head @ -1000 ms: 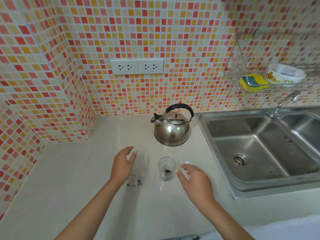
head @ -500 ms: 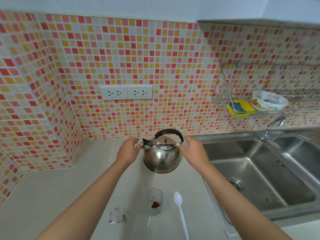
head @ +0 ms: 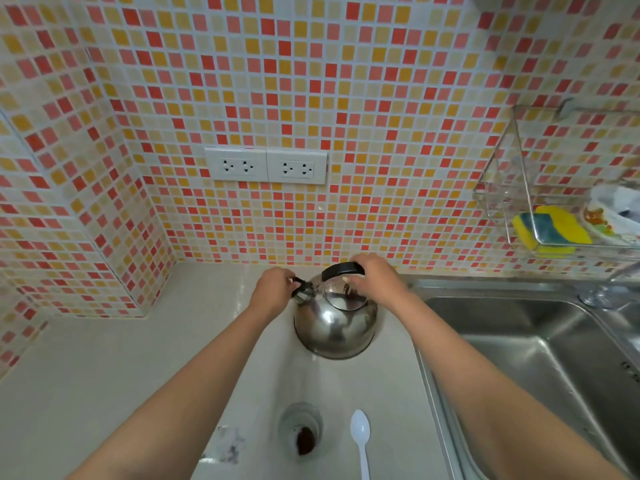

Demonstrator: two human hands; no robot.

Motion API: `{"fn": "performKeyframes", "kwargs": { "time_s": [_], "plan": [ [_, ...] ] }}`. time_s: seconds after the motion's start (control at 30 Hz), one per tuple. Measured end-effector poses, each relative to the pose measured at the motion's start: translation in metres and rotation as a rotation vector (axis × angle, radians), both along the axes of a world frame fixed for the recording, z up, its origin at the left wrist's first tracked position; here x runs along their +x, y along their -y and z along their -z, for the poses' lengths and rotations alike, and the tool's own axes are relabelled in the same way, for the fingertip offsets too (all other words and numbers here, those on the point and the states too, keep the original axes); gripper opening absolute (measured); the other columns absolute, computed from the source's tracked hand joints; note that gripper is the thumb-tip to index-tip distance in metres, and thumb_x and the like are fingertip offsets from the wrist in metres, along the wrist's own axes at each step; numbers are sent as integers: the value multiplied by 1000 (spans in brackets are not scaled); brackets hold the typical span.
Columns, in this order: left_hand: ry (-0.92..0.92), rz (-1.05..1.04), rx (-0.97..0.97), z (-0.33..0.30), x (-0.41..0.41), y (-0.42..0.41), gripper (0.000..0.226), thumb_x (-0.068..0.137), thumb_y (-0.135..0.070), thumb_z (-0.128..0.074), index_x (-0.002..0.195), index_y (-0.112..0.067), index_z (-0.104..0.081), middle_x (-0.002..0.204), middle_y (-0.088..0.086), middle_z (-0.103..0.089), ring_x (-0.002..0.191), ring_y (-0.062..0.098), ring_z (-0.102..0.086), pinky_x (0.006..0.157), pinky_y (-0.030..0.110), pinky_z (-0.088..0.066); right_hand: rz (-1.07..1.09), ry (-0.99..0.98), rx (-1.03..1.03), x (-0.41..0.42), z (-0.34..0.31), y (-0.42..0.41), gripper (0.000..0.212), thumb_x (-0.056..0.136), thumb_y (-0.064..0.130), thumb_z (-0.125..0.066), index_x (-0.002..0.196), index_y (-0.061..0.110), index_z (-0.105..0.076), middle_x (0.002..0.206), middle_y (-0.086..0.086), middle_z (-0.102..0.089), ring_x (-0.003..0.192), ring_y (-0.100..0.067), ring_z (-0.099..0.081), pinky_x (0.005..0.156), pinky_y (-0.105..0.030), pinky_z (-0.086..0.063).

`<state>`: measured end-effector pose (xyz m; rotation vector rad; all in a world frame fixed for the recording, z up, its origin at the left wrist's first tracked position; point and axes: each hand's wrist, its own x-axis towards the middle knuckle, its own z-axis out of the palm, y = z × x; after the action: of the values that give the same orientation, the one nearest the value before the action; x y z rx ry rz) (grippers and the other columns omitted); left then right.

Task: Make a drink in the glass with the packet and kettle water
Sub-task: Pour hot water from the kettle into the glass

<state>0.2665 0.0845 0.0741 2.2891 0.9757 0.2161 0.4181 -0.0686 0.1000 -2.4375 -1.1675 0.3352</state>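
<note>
The kettle [head: 334, 323] sits on the counter [head: 86, 375] by the sink [head: 519, 341]. The right hand [head: 375, 280] grips its black handle. The left hand [head: 273, 292] pinches the spout cap. Nearer, the glass [head: 300, 429] holds brown powder, between the packet [head: 228, 445] and spoon [head: 361, 439].

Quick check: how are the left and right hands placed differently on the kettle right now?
The left hand pinches the black cap at the spout; the right hand curls over the black handle on top. The left sits at the kettle's side, the right above its lid. Both touch the kettle, which stands on the counter.
</note>
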Motion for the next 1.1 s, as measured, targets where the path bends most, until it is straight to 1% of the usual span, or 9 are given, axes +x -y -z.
{"fn": "performKeyframes", "kwargs": {
  "time_s": [0.07, 0.17, 0.43, 0.5, 0.6, 0.77, 0.87, 0.97, 1.1],
  "plan": [
    [26, -11, -47, 0, 2, -2, 23, 91, -16, -61, 106, -2, -70, 97, 12, -69, 81, 21, -61, 69, 23, -42, -41, -50, 34, 5, 0, -2, 17, 84, 29, -66, 99, 22, -64, 88, 3, -63, 82, -20, -61, 68, -33, -50],
    [82, -34, -123, -3, 1, -3, 31, 88, -9, -64, 117, 1, -65, 110, 17, -69, 92, 25, -65, 75, 19, -44, -79, -175, 110, 12, -2, -3, 20, 81, 25, -69, 101, 24, -69, 92, 2, -70, 84, -17, -64, 77, -36, -53],
    [94, -39, -161, -6, 1, -4, 28, 86, -7, -65, 113, 0, -67, 107, 17, -71, 81, 14, -60, 70, 17, -43, -71, -304, 249, 14, 0, -1, 20, 76, 17, -76, 95, 23, -74, 93, -3, -75, 88, -19, -68, 87, -44, -55],
    [98, -39, -161, -8, 1, -3, 28, 87, -8, -65, 114, -1, -67, 107, 17, -71, 80, 14, -60, 66, 12, -42, -54, -320, 280, 13, -1, 0, 22, 76, 17, -76, 94, 29, -74, 92, 3, -75, 88, -15, -68, 87, -40, -55],
    [123, -48, -152, -17, 2, 0, 32, 88, -11, -64, 119, -3, -65, 111, 15, -70, 83, 14, -59, 73, 16, -43, -34, -341, 321, 12, -9, 4, 28, 75, 19, -78, 88, 42, -71, 89, 16, -72, 88, -6, -66, 85, -30, -53],
    [163, 23, -112, -44, -5, 6, 29, 87, -13, -65, 116, -5, -67, 112, 13, -70, 91, 17, -61, 81, 24, -42, -43, -330, 345, 12, -40, 17, 39, 73, 21, -80, 111, 24, -70, 103, 15, -68, 95, -2, -64, 89, -22, -48],
    [170, 84, -89, -62, -12, 15, 28, 87, -14, -66, 114, -8, -68, 116, 9, -69, 102, 20, -62, 86, 25, -42, -82, -289, 363, 7, -65, 30, 34, 72, 24, -81, 101, 39, -71, 97, 24, -67, 89, 13, -59, 80, -9, -42],
    [180, 124, -79, -79, -21, 27, 30, 86, -17, -67, 114, -9, -69, 116, 9, -69, 106, 23, -63, 88, 26, -44, -107, -249, 371, -2, -89, 46, 32, 72, 28, -80, 99, 41, -72, 95, 26, -69, 91, 12, -62, 81, -7, -44],
    [196, 181, -59, -95, -37, 46, 31, 85, -17, -69, 114, -9, -69, 115, 10, -70, 104, 22, -63, 89, 26, -44, -135, -175, 364, -23, -115, 69, 32, 73, 28, -79, 90, 53, -69, 85, 32, -69, 86, 15, -63, 68, 1, -45]
  ]
}}
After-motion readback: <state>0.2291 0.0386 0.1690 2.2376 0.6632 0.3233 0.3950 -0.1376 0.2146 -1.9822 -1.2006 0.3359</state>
